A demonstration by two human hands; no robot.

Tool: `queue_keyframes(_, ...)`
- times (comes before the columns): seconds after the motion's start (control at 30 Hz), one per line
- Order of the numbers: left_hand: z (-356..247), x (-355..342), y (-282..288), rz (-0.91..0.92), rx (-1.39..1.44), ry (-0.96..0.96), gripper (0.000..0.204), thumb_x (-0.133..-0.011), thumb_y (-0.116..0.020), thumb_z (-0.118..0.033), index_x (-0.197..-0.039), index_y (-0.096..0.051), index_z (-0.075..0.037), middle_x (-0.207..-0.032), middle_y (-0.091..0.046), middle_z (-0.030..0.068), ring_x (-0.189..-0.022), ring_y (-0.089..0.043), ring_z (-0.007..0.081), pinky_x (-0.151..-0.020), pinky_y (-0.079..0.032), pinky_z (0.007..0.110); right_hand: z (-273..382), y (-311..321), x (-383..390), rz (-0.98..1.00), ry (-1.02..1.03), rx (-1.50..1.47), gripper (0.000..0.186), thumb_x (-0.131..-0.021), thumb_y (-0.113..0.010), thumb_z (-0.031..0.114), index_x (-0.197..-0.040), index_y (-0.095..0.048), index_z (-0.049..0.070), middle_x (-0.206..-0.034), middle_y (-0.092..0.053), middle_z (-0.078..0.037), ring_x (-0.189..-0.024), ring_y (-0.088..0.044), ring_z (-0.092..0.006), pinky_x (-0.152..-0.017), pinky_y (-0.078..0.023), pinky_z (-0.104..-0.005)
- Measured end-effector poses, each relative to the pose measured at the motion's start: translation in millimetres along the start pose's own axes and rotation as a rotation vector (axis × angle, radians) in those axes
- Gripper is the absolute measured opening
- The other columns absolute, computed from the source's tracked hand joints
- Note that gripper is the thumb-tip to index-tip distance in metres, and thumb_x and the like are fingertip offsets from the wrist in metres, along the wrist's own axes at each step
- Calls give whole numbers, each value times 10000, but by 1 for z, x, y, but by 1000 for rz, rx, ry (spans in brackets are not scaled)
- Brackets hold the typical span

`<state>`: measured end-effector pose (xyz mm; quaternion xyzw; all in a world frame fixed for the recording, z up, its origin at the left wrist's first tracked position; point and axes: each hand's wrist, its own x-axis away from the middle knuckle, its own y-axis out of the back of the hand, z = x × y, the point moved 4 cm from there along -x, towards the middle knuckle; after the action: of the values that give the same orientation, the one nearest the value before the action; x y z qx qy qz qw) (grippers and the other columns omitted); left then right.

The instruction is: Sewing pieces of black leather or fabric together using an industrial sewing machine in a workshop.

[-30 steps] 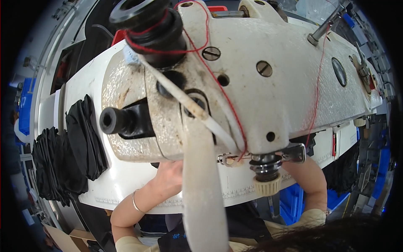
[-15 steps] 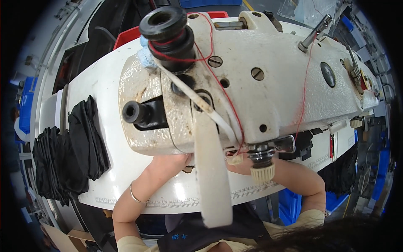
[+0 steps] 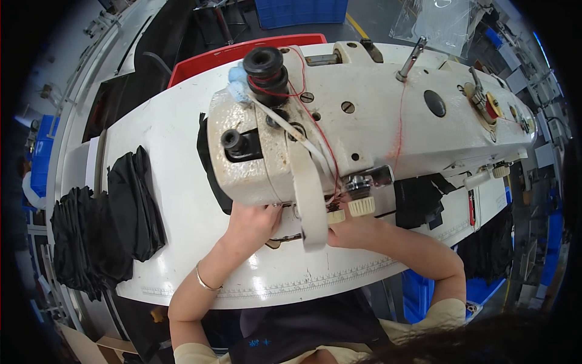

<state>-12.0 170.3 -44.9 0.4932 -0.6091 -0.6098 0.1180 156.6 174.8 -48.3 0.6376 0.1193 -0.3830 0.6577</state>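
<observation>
A white sewing machine (image 3: 376, 136) with red thread (image 3: 321, 130) fills the middle of the view. At the near side of its head, my left hand (image 3: 256, 223) is curled closed, its fingertips tucked out of sight and whatever they hold hidden. My right hand (image 3: 354, 232) reaches in from the other side, behind the cream tension knob (image 3: 362, 207) and a hanging off-white strap (image 3: 310, 206); its fingers are covered. Beyond my left hand, a black cloth piece (image 3: 209, 164) shows past the machine's left side. The needle area is hidden.
Stacks of black fabric pieces (image 3: 130, 206) lie on the white table (image 3: 182, 242) at left. More black cloth (image 3: 422, 197) rests under the machine arm, near a small red tool (image 3: 471, 208). A red bin (image 3: 242, 45) stands behind; blue crates (image 3: 418, 297) are below right.
The view has pulled back, so the machine looks smaller and higher and more of both hands shows. Black cloth now appears left of the machine head.
</observation>
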Motion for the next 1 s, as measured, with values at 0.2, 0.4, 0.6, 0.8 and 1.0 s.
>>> queue_keyframes(0.2, -50, 11, 61, 235, 62, 13, 176, -659, -723, -137, -742, -589, -61, -750, -510, 63, -707, -525, 237, -641, -375, 356, 9, 14, 11, 199, -919, -919, 372, -919, -577, 295, -1105, -584, -27, -755, -572, -117, -534, -580, -206, -445, -464, -307)
queue_keyframes(0.4, -141, 46, 67, 91, 323, -308, 276, -721, -740, -217, -575, -551, -78, -652, -456, 24, -664, -475, 166, -607, -336, 287, 95, -14, -16, 452, -1266, -1780, 659, -908, -594, 425, -1361, -370, 3, -1147, -502, -93, -1009, -497, -139, -874, -419, -276)
queue_keyframes(0.6, -171, 43, 65, -44, 536, -387, 281, -701, -769, -206, -905, -671, -40, -948, -601, 59, -830, -578, 203, -668, -466, 284, 94, 50, 53, 157, -1165, -1418, 536, -931, -577, 166, -1383, -369, -35, -1274, -514, -57, -1136, -441, -110, -987, -362, -264)
queue_keyframes(0.8, -107, 77, 43, 207, 351, 98, 415, -706, -698, -65, -1110, -611, -24, -1208, -494, 180, -1107, -466, 361, -933, -394, 440, 117, 273, 195, -335, -1427, -362, 453, -952, -503, 63, -1387, -400, -9, -1278, -541, -46, -1131, -459, -99, -991, -342, -244)
queue_keyframes(1.0, -109, 71, 5, 231, 386, 87, 390, -721, -632, -2, -1110, -599, -18, -1244, -486, 182, -1123, -445, 363, -926, -389, 430, 131, 213, 294, 131, -1451, -62, 564, -940, -487, 131, -1442, -270, -9, -1486, -291, -223, -1396, -266, -317, -1139, -218, -363)
